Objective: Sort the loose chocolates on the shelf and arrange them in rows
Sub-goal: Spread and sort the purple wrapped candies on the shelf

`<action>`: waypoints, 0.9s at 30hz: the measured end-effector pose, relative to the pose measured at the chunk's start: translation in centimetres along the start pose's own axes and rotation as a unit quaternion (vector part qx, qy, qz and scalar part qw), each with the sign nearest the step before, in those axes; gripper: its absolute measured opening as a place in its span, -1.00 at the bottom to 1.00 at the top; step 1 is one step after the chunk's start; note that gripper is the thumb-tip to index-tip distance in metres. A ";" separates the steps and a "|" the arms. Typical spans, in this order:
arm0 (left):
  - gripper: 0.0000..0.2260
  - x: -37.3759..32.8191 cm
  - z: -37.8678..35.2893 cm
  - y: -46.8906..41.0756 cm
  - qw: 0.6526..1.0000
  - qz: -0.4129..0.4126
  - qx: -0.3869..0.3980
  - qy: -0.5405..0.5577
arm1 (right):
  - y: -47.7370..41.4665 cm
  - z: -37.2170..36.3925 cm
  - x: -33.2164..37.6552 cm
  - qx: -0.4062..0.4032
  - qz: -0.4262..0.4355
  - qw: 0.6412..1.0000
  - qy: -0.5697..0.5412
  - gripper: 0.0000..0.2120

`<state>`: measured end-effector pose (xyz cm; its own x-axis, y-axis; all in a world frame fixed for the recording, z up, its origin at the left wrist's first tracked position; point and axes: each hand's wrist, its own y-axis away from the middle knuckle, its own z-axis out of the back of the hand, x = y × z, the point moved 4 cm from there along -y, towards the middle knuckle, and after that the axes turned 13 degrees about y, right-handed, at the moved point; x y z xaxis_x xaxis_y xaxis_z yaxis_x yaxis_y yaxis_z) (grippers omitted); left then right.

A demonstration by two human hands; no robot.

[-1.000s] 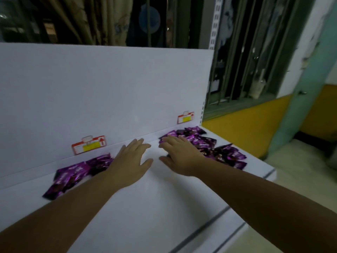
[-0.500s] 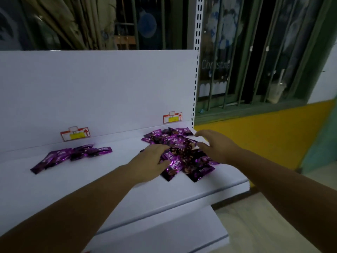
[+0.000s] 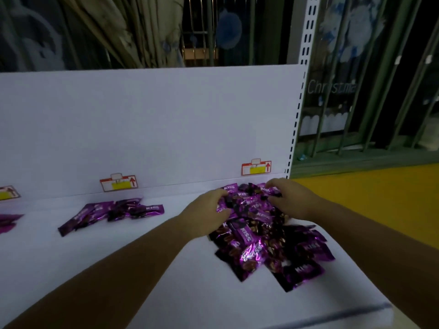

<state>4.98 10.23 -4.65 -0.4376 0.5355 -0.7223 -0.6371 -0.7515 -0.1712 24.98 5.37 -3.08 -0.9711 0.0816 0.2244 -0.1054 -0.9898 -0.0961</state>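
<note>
Your left hand and right hand cup the chocolates heaped between them, fingers curled, grip unclear. Rake toward yourself and slick wrappers below your wrists could slide off the shelf.

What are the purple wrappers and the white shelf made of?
Purple chocolate wrappers: likely metallised plastic film or foil; glossy, crinkled, with bright glints. White shelf: seemingly painted sheet metal, smooth and matt, with a slotted upright beside it; not certain.
</note>
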 end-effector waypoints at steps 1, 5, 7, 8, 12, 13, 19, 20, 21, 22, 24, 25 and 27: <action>-0.68 0.7 0.0 -1.0 1.000 0.003 -0.005 -0.004 | -0.9 -0.5 -0.1 0.016 0.000 1.000 0.019 -0.62; -0.75 2.9 -0.6 -5.1 1.000 0.018 -0.001 -0.024 | -3.8 -1.5 -2.0 0.040 -0.026 0.997 0.062 -0.55; -0.84 3.3 -0.9 -7.1 0.999 0.023 0.012 -0.019 | -4.7 -1.7 -2.9 0.054 -0.035 0.995 0.073 -0.51; -0.84 3.5 -1.1 -7.9 0.999 0.028 0.019 -0.022 | -5.2 -1.9 -3.2 0.059 -0.034 0.995 0.076 -0.49; -0.51 3.8 -1.9 -10.1 0.994 0.066 0.006 -0.092 | -6.9 -2.5 -3.9 0.076 -0.015 0.994 0.078 -0.38; -0.41 3.7 -2.0 -10.4 0.991 0.076 -0.010 -0.109 | -7.4 -2.6 -4.0 0.080 -0.005 0.993 0.090 -0.35; -0.34 4.4 -3.0 -11.7 0.981 0.134 -0.007 -0.139 | -9.4 -3.8 -5.4 0.085 0.037 0.990 0.103 -0.46; -0.31 4.6 -3.1 -11.9 0.979 0.147 -0.006 -0.139 | -9.6 -4.0 -5.7 0.073 0.047 0.992 0.094 -0.50; -0.30 4.6 -3.1 -11.9 0.977 0.156 -0.004 -0.146 | -9.8 -4.0 -5.9 0.055 0.059 0.993 0.083 -0.53; -0.35 4.5 -3.1 -12.0 0.976 0.158 -0.001 -0.152 | -10.0 -3.9 -6.1 0.033 0.073 0.994 0.070 -0.55; -0.51 4.5 -3.0 -12.3 0.978 0.151 0.004 -0.146 | -10.3 -3.5 -6.5 -0.006 0.094 0.995 0.028 -0.63; -0.55 4.6 -2.9 -12.3 0.979 0.151 0.005 -0.137 | -10.4 -3.3 -6.7 -0.007 0.093 0.996 -0.008 -0.68; -0.57 4.7 -2.9 -12.2 0.980 0.157 0.007 -0.124 | -10.5 -3.2 -7.0 0.015 0.095 0.993 -0.066 -0.72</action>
<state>12.51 20.77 -7.85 -0.7535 0.3573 -0.5518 -0.4542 -0.8898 0.0439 32.19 15.55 -6.70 -0.9361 -0.1212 0.3301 0.0857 -0.9891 -0.1200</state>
